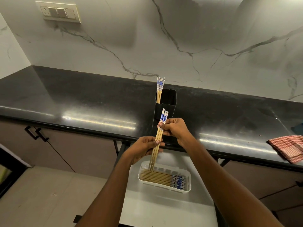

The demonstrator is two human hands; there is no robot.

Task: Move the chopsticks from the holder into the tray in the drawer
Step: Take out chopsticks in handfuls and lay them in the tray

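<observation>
Marble wall [188, 35] behind, black counter [82, 99] below it, switch plate [59, 12] up on the wall at left.

Right fingers [164, 127] pinched around a small bundle [158, 140] of chopsticks just under the blue-and-white ends. Left fingers [154, 143] curled around the same bundle lower on the bare wood, thumb across the front. Right hand [174, 131] above and slightly right of left hand [144, 148], both closed on the bundle, both in front of the counter edge. Bundle nearly upright, leaning a little, patterned ends up, thin tips down at the near-left corner of the tray [188, 189]; whether touching it, impossible to tell.

White tray in the open drawer [164, 210], holding a row of chopsticks [157, 178] laid flat, patterned ends to the right.

Black holder [167, 102] on the counter just behind the hands, with a few chopsticks [159, 89] standing against its left side, patterned ends up.

Red checked cloth [288, 148] on the counter, far right. Cabinet handles [36, 131] at left under the counter.
</observation>
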